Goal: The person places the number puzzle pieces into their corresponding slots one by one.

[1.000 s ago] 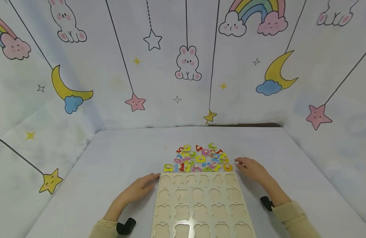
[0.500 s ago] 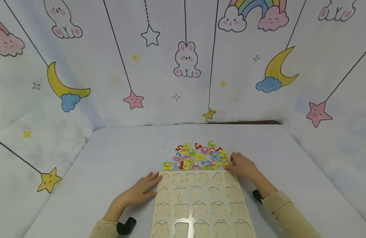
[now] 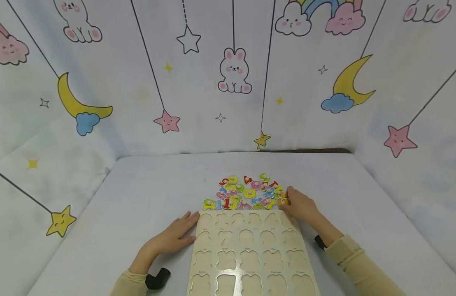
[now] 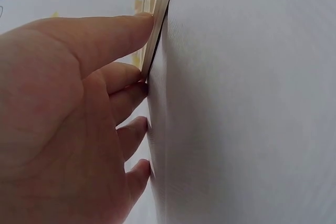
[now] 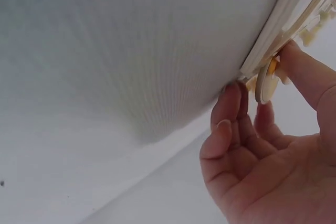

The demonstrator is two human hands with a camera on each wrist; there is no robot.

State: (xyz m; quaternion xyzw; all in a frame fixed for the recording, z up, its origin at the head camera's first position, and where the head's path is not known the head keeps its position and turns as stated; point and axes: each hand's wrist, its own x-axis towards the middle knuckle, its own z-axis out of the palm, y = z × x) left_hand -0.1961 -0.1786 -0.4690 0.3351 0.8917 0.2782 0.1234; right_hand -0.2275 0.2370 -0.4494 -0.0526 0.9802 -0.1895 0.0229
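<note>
A pale wooden puzzle board (image 3: 237, 254) with rows of number-shaped recesses lies on the white table. Beyond its far edge is a heap of colourful knobbed number pieces (image 3: 249, 193). My left hand (image 3: 175, 235) rests at the board's far left corner, fingers extended. In the left wrist view, the thumb (image 4: 118, 35) touches the board's side edge (image 4: 160, 19). At the heap's right end, my right hand (image 3: 303, 207) pinches an orange number piece (image 3: 283, 202), partly hidden by the fingers. The right wrist view shows this piece (image 5: 268, 85) tilted beside the board's corner (image 5: 262, 51).
The table (image 3: 154, 185) is bounded by printed cloth walls (image 3: 202, 94) at the back and both sides. A black wrist mount (image 3: 158, 279) sits near the left sleeve, and another (image 3: 319, 242) is beside the right wrist.
My right hand has moved left from beside the heap to the orange number piece and taken hold of it. My left hand has spread from the board's corner onto its left edge.
</note>
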